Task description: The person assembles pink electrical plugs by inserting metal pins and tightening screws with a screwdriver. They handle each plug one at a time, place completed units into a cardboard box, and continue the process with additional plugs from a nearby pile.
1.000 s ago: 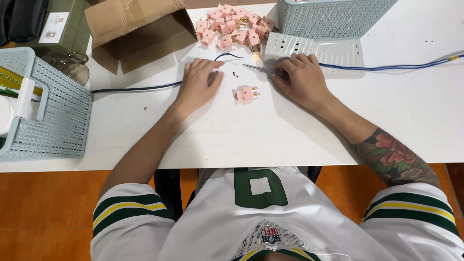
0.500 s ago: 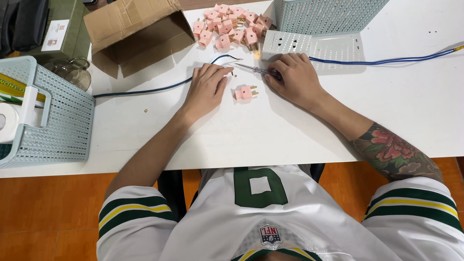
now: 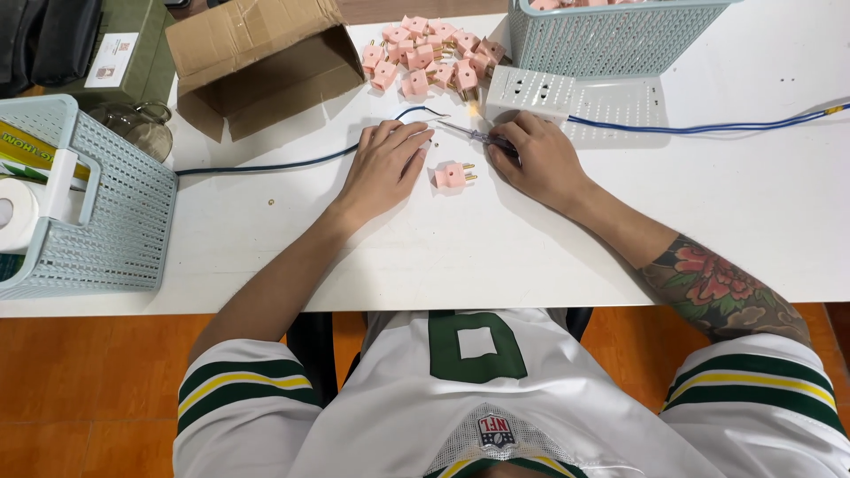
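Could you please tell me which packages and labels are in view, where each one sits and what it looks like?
Cardboard box: far left of the table, brown, open, lying on its side.
Green box: top left corner, olive, with a white rectangular label.
Yellow and green package: inside the left basket, only partly visible.

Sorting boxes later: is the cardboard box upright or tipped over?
Tipped over: the cardboard box lies on its side on the white table, its open mouth facing the person, flaps spread.

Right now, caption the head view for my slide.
Left hand pins blue cable; right hand holds a screwdriver beside one pink plug.
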